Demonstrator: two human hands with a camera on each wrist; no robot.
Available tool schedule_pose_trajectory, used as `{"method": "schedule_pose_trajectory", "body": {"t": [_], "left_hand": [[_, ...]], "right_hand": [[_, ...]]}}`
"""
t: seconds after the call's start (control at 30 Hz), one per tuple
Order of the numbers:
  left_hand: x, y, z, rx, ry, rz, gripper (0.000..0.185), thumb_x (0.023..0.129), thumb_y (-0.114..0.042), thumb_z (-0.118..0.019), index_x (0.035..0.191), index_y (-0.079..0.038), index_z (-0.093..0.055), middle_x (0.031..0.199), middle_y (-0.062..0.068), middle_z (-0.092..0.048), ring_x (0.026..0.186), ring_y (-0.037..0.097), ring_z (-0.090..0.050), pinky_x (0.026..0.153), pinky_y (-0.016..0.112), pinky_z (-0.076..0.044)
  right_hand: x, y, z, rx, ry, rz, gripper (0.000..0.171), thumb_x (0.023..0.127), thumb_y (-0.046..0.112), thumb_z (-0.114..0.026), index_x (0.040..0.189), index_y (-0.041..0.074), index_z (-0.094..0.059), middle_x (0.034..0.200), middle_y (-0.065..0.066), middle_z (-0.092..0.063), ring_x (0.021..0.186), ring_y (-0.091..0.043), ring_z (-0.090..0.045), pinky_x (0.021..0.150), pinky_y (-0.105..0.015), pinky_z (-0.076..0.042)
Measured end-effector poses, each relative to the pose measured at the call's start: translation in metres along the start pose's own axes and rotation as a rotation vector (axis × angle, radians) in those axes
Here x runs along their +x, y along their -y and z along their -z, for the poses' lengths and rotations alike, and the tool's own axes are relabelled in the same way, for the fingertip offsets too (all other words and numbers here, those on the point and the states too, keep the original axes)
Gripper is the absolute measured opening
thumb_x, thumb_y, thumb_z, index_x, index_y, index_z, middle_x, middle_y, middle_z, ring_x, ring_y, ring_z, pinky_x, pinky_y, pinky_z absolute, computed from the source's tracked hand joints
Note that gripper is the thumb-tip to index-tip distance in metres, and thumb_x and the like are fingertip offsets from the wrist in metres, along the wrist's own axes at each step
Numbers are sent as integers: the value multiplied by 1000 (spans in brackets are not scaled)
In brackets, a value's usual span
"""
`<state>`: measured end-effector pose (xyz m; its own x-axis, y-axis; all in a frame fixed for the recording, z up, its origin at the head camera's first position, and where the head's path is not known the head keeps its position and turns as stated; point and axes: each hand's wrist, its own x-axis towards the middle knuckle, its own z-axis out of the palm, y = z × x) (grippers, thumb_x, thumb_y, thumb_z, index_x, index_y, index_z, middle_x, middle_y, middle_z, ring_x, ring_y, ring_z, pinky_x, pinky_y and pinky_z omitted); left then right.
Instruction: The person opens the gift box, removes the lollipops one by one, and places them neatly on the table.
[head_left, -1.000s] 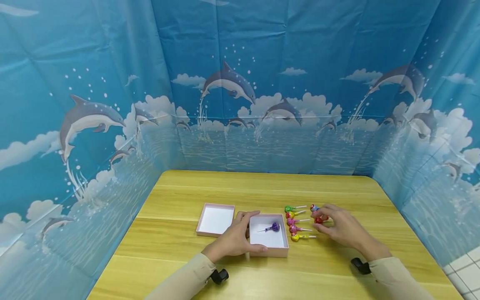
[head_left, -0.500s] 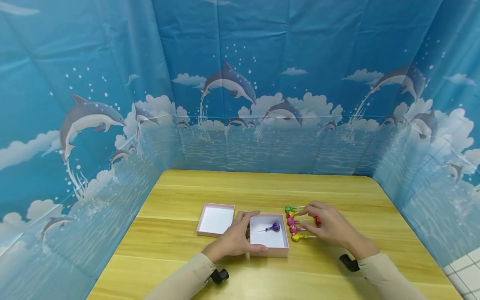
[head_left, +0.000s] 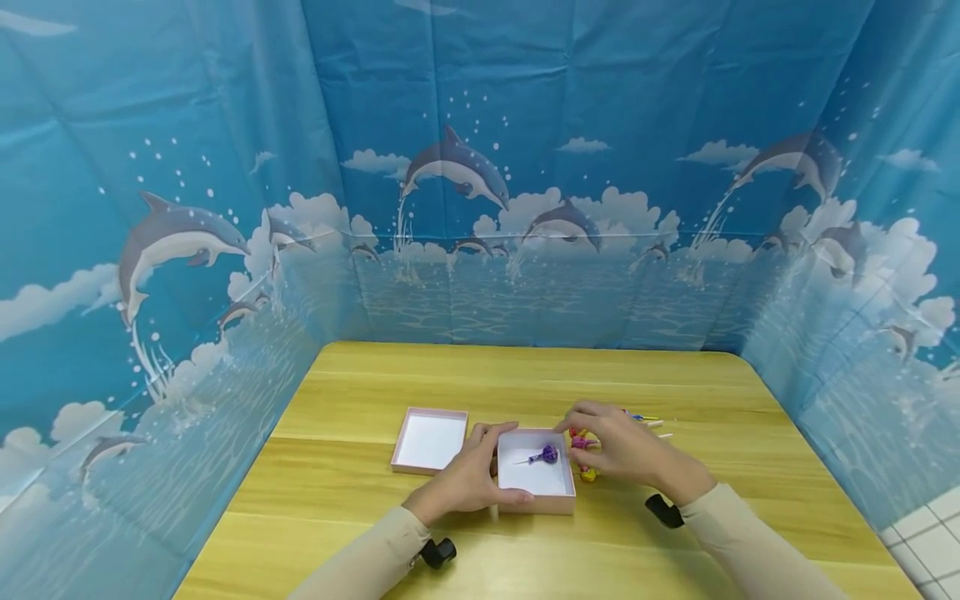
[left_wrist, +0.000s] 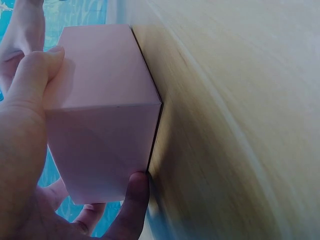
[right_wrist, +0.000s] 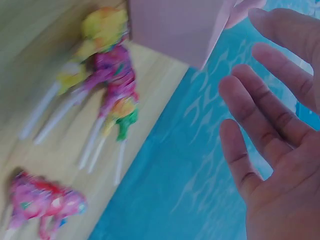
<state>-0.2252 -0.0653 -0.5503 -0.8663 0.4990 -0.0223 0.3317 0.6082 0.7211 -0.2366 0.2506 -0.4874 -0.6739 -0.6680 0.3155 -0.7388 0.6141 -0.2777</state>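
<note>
An open pink box sits on the wooden table with a purple lollipop inside. My left hand grips the box's left end, thumb along the near wall and fingers over the far corner. The left wrist view shows the thumb and a fingertip pressed on the box wall. My right hand hovers just right of the box, over a row of coloured lollipops. In the right wrist view its fingers are spread and hold nothing, with the lollipops beside the box corner.
A second shallow pink tray lies left of the box. More lollipops lie behind my right hand, seen as a pink pair in the right wrist view. Blue dolphin-print curtains close in the table on three sides.
My right hand has moved left, from the right-hand lollipops to above the row beside the box. My left hand and the box have stayed put.
</note>
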Motion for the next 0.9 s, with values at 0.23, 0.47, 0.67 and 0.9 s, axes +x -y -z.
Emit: {"method": "schedule_pose_trajectory", "body": {"t": [0.23,0.47,0.67,0.9], "left_hand": [[-1,1,0,-3,5,0,117,91,-62,-98,184,-29,-33,165,15,-48,120,19,-59,101,39,-57],[-1,1,0,2,5,-3,116,92,-62,-98,184,-30,-34,164,14,-48,120,17,-59,100,37,-57],[-1,0,0,6,-1,-4,117,92,-63,-97,184,-30,-34,167,13,-47,131,21,-60,110,43,-58],[-1,1,0,-5,-6,0,116,91,-63,-98,183,-31,-35,167,12,-48,136,22,-60,114,45,-58]], "right_hand": [[23,9,-3,40,117,58,22,106,20,-89,128,18,-85,122,-4,-84,81,5,-62,75,-23,-59],[36,10,-9,31,195,55,22,103,15,-92,123,10,-87,116,-5,-86,83,-9,-72,73,-22,-57],[42,11,-14,-12,237,62,22,100,16,-95,120,9,-88,115,-5,-88,95,-18,-82,82,-29,-66],[46,16,-19,-44,300,54,19,99,14,-95,117,10,-89,113,-3,-89,99,-17,-84,90,-36,-69]]}}
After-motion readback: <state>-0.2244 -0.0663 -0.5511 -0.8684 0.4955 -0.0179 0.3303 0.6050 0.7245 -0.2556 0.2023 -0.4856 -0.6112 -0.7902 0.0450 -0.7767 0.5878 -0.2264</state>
